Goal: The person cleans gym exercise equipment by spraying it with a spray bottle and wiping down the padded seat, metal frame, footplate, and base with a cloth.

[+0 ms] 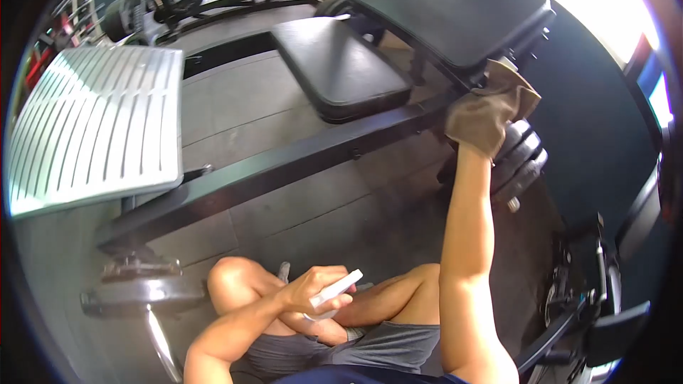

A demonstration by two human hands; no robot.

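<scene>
Low in the view, my left hand is wrapped round a white spray bottle, its head tilted up to the right. Most of the bottle's body is hidden behind the fingers and my legs. My right arm is stretched far forward, and a brown cloth covers my right hand. The fingers are hidden under the cloth. It lies against the machine's frame, just below the near corner of the large black backrest pad.
I sit cross-legged on the dark tiled floor. A black seat pad and a long frame beam cross ahead. A ribbed metal footplate stands left, weight plates right. More gym equipment stands lower right.
</scene>
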